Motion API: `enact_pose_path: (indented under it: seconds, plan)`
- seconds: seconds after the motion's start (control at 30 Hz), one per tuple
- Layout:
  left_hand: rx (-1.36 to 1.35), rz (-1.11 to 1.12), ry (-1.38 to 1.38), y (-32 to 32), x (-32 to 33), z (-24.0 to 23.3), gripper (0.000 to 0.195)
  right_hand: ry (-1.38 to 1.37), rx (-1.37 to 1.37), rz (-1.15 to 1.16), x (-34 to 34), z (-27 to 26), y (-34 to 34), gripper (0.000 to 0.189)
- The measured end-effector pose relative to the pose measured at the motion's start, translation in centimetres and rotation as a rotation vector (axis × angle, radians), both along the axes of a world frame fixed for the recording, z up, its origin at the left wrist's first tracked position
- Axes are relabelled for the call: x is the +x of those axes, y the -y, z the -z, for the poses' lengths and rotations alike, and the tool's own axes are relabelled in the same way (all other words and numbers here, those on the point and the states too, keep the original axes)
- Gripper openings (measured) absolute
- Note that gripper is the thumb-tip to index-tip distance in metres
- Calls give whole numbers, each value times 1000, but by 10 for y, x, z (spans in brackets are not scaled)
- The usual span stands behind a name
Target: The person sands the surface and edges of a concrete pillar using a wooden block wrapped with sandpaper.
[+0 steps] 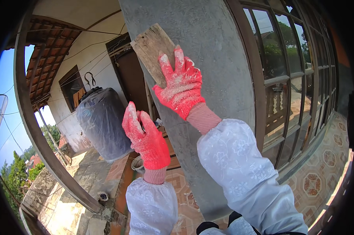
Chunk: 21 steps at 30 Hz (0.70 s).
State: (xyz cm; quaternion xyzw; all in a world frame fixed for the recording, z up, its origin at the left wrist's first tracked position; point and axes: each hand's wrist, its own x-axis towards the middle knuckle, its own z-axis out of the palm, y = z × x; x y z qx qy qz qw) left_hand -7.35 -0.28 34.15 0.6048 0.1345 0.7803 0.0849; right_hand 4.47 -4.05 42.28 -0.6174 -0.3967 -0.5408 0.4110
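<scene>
My right hand [181, 85], in a red glove caked with pale dust, holds a worn wooden board [153, 44] flat against the grey plastered wall [218, 64]. Its fingers spread over the board's lower right part, and the thumb is at the lower edge. The board is tilted, its upper end toward the upper left. My left hand [147, 141] is raised beside the wall's left edge, in a matching dusty glove. Its fingers are half curled, with a gap between thumb and fingers; nothing held is plainly visible, though the palm is partly hidden.
A brown-framed, many-paned window [282, 73] borders the wall on the right. Left stand a large plastic-wrapped drum [103, 123] and a curved post [44, 147]. A small bucket [138, 164] sits behind my left hand. Patterned tiles [312, 182] cover the floor.
</scene>
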Motion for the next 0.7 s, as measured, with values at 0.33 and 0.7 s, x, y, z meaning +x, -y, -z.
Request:
enact_pose_path:
  seconds: [0.33, 0.7]
  plan:
    - [44, -121, -101, -25, 42, 8, 46, 17, 24, -28, 42, 85, 33, 89]
    - [55, -406, -114, -61, 94, -33, 59, 38, 19, 5, 64, 216, 62, 93]
